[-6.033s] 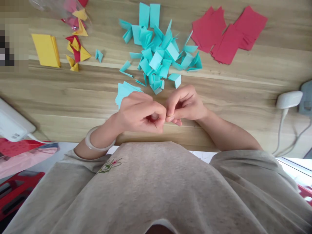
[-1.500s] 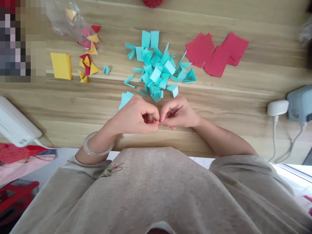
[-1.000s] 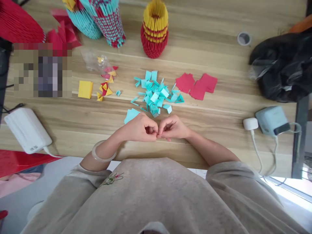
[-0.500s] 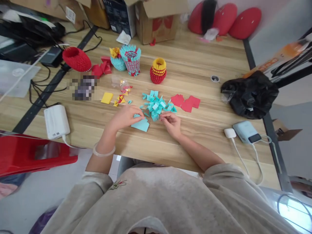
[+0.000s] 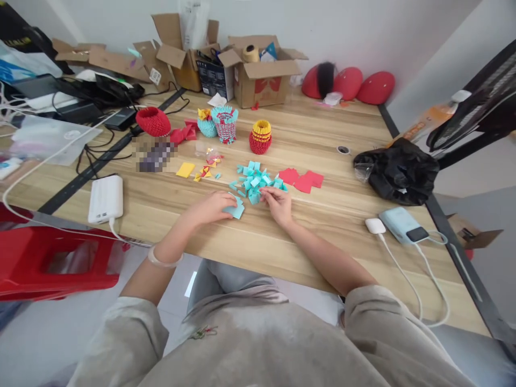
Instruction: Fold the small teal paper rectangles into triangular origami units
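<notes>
My left hand rests on a small stack of light-blue paper, its fingers and thumb curled over the left side and hiding part of it. To the right, my right hand is closed in a pinch at the near edge of a heap of folded turquoise paper pieces. Whatever lies between those fingertips is too small to name. Beyond the right hand are red paper sheets. Red and yellow folded pieces and a yellow paper stack lie past the left hand.
Farther back stand a red-and-yellow paper vase, a turquoise-and-red vase and a red paper bowl. Cardboard boxes line the wall. A white power bank sits left; a blue one and a black bag sit right.
My left hand has come down from a pinch above the light-blue paper onto it. My right hand keeps its pinch beside the heap. The view has tilted up, showing more of the boxes.
</notes>
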Demonstrator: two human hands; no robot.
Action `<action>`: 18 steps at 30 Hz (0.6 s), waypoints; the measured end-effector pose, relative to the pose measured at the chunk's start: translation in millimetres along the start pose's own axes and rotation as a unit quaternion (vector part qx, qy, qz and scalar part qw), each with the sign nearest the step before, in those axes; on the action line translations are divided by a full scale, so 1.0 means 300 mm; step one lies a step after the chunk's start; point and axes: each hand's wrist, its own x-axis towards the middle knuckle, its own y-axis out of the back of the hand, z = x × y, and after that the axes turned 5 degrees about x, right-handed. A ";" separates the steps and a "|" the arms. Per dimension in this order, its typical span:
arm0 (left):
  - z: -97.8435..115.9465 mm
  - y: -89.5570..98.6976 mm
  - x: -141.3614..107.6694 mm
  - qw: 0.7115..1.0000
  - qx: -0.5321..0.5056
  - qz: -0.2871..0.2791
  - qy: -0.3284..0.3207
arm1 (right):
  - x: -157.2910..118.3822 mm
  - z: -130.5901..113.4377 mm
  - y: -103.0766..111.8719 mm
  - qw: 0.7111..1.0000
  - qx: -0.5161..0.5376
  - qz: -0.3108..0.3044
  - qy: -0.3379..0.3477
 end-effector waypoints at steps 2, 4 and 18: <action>-0.005 0.006 0.004 1.000 -0.012 0.002 -0.006 | 0.001 0.001 -0.002 1.000 0.012 0.001 -0.001; -0.012 0.009 0.009 1.000 -0.024 0.005 -0.010 | 0.002 0.002 -0.003 0.999 0.035 0.007 -0.005; -0.050 0.086 0.033 0.995 -0.084 -0.050 -0.026 | -0.002 -0.017 0.009 0.995 0.067 -0.033 -0.061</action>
